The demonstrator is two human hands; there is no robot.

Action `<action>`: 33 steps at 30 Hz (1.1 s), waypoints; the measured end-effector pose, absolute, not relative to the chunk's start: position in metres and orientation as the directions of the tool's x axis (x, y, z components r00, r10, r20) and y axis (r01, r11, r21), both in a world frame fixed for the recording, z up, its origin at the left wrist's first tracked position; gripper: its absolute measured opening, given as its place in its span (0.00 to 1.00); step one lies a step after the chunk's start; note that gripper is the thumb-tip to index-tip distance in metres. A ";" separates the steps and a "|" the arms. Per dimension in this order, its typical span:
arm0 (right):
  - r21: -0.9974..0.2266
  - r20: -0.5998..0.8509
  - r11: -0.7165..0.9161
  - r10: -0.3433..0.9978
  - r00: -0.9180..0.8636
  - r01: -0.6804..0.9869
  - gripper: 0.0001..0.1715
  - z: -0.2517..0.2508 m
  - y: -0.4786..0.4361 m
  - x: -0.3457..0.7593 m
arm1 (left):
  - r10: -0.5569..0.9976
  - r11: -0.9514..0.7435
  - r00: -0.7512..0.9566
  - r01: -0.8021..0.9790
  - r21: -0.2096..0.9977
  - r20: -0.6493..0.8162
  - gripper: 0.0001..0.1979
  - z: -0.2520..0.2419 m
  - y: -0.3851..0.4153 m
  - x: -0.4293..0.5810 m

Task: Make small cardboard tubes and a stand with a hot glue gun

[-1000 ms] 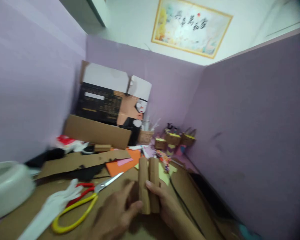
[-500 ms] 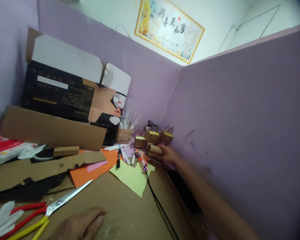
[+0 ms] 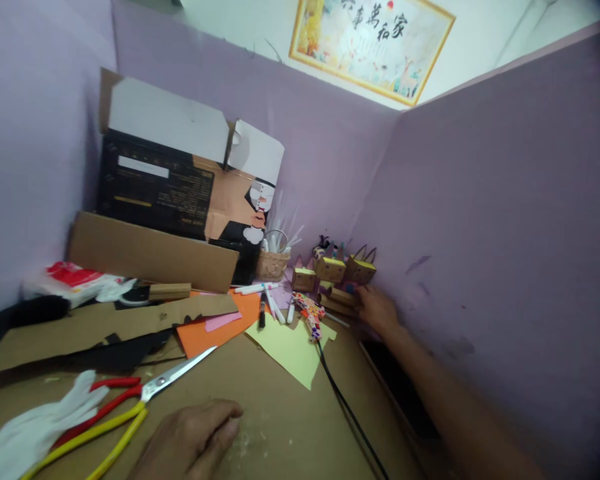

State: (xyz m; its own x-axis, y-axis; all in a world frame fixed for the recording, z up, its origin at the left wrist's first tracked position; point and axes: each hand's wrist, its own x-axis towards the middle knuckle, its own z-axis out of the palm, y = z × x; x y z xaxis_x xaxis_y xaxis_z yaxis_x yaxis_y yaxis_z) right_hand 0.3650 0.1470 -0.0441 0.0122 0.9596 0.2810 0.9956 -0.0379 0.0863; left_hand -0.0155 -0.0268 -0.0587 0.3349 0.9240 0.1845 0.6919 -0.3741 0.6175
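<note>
My left hand rests on the brown table at the bottom, its fingers curled in and thumb against them, with nothing visible inside. Out at the back right, my right hand has its fingers at the right end of a small cardboard roll; the fingertips are partly hidden. That roll lies low, against another cardboard piece. Just behind stand small cardboard boxes with pointed ears and yellow tops, one of them the middle box. Left of the roll is a flower-patterned glue gun with a black cord, lying on yellow paper.
Red-and-yellow-handled scissors and a white glove lie at left. Markers, orange paper and cardboard scraps spread behind. A basket of white sticks and a large opened box stand by the wall. A dark flat device lies under my right forearm.
The view has shifted, so the scene sits further right. The cardboard roll has been lowered among the pieces by the boxes, and my right hand is slightly further right of it.
</note>
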 end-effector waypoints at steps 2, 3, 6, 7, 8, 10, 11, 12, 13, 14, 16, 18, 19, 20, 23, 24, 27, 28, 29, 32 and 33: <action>0.072 0.270 -0.043 0.963 0.022 0.996 0.20 -0.044 0.140 0.362 | 0.928 -0.354 0.343 0.695 0.627 0.144 0.15 -0.057 -0.029 -0.015; 0.062 0.264 -0.047 0.964 0.029 0.997 0.21 -0.044 0.138 0.361 | 0.929 -0.347 0.349 0.694 0.631 0.127 0.14 -0.056 -0.030 -0.015; 0.021 0.277 -0.060 0.960 0.052 0.998 0.24 -0.047 0.135 0.358 | 0.942 -0.301 0.324 0.707 0.640 0.085 0.14 -0.055 -0.031 -0.016; 0.009 0.275 -0.063 0.960 0.058 0.998 0.23 -0.047 0.133 0.356 | 0.952 -0.275 0.296 0.713 0.645 0.078 0.14 -0.054 -0.031 -0.017; 0.000 0.266 -0.068 0.962 0.066 0.998 0.20 -0.047 0.131 0.355 | 0.960 -0.253 0.268 0.713 0.654 0.079 0.14 -0.054 -0.032 -0.017; -0.013 0.230 -0.080 0.970 0.080 0.997 0.14 -0.047 0.125 0.352 | 0.969 -0.229 0.231 0.700 0.677 0.089 0.15 -0.054 -0.033 -0.018; -0.016 0.221 -0.090 0.971 0.091 0.996 0.13 -0.047 0.122 0.351 | 0.969 -0.234 0.224 0.689 0.686 0.107 0.16 -0.055 -0.033 -0.018; -0.020 0.213 -0.102 0.972 0.104 0.995 0.11 -0.047 0.120 0.352 | 0.970 -0.235 0.211 0.685 0.690 0.122 0.16 -0.057 -0.032 -0.019; -0.024 0.208 -0.119 0.970 0.122 0.993 0.10 -0.048 0.119 0.354 | 0.968 -0.242 0.219 0.683 0.689 0.123 0.17 -0.060 -0.030 -0.020; -0.032 0.203 -0.135 0.969 0.139 0.990 0.11 -0.048 0.118 0.356 | 0.965 -0.253 0.223 0.682 0.686 0.135 0.17 -0.063 -0.027 -0.020; -0.062 0.192 -0.148 0.969 0.158 0.987 0.14 -0.049 0.118 0.362 | 0.960 -0.274 0.236 0.684 0.676 0.151 0.17 -0.068 -0.023 -0.021; -0.109 0.179 -0.127 0.973 0.146 0.986 0.14 -0.050 0.117 0.367 | 0.956 -0.292 0.239 0.690 0.662 0.172 0.17 -0.071 -0.021 -0.021; -0.136 0.174 -0.106 0.976 0.129 0.985 0.13 -0.051 0.117 0.369 | 0.953 -0.300 0.241 0.694 0.655 0.181 0.16 -0.071 -0.021 -0.021; -0.164 0.172 -0.080 0.979 0.108 0.983 0.13 -0.052 0.117 0.370 | 0.951 -0.308 0.246 0.695 0.649 0.187 0.16 -0.071 -0.022 -0.021; -0.215 0.172 -0.018 0.983 0.056 0.976 0.14 -0.056 0.121 0.369 | 0.947 -0.320 0.260 0.695 0.643 0.190 0.16 -0.068 -0.024 -0.021; -0.209 0.170 -0.013 0.984 0.049 0.978 0.14 -0.057 0.123 0.368 | 0.946 -0.322 0.265 0.695 0.643 0.187 0.16 -0.067 -0.024 -0.021; -0.131 0.157 -0.036 0.986 0.057 0.991 0.15 -0.059 0.129 0.362 | 0.945 -0.324 0.272 0.691 0.647 0.184 0.15 -0.065 -0.024 -0.022; -0.101 0.157 -0.048 0.986 0.063 0.994 0.15 -0.059 0.129 0.360 | 0.945 -0.324 0.270 0.686 0.651 0.186 0.15 -0.065 -0.024 -0.023; -0.075 0.163 -0.059 0.984 0.070 0.995 0.15 -0.058 0.128 0.357 | 0.944 -0.326 0.266 0.680 0.657 0.193 0.14 -0.064 -0.025 -0.022; -0.034 0.219 -0.063 0.973 0.069 0.997 0.12 -0.050 0.123 0.345 | 0.937 -0.349 0.249 0.646 0.679 0.245 0.13 -0.058 -0.029 -0.022; -0.033 0.257 -0.042 0.965 0.049 0.999 0.10 -0.046 0.121 0.341 | 0.934 -0.358 0.234 0.636 0.684 0.271 0.12 -0.055 -0.030 -0.022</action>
State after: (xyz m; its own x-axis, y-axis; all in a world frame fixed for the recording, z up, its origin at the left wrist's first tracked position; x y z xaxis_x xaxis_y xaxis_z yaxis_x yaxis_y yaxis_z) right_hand 0.3410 0.1208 -0.0457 0.0491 0.9651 0.2572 0.9986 -0.0419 -0.0333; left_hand -0.0219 -0.0298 -0.0547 0.2337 0.9338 0.2711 0.6356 -0.3577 0.6841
